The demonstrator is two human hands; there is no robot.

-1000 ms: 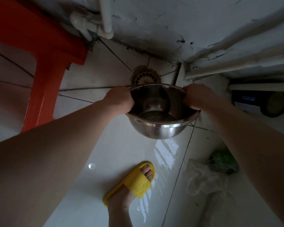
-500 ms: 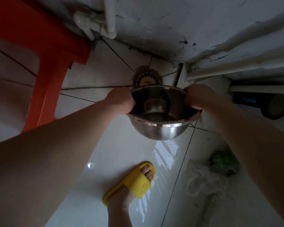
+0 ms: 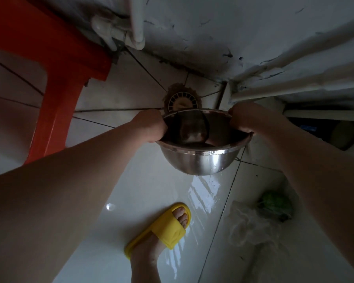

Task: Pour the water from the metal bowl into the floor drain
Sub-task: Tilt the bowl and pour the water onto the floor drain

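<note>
The tiled floor (image 3: 151, 190) fills the view, glossy and wet at 6 o'clock under the metal bowl (image 3: 200, 160). A red plastic stool (image 3: 55, 82) stands at 10 o'clock, and white pipes (image 3: 135, 21) run down the wall at 12 o'clock. The bowl hangs in the air near centre, just short of the floor drain (image 3: 182, 100), whose round slotted cover sits at 12 o'clock from the bowl's far rim. The left hand (image 3: 151, 127) is closed over the rim at 9 o'clock; the right hand (image 3: 245, 118) is closed over it at 3 o'clock. A yellow slipper (image 3: 164, 227) on the foot sits at 6 o'clock, a crumpled plastic bag (image 3: 251, 225) and something green (image 3: 274, 203) at 4 o'clock.

To pour well, I judge the far rim should come over the drain cover first, low to the floor, then tip slowly away from the body so the stream lands on the slots and does not spread over the tiles. Both hands should lift the near rim evenly. The floor by the slipper looks slick, so footing matters.

Against the earlier frames, the bowl sits tilted further forward: more of its outer wall shows and less of the inside. The drain shows more fully above the rim. Both grips are as before, and no stream can be seen leaving the bowl.
</note>
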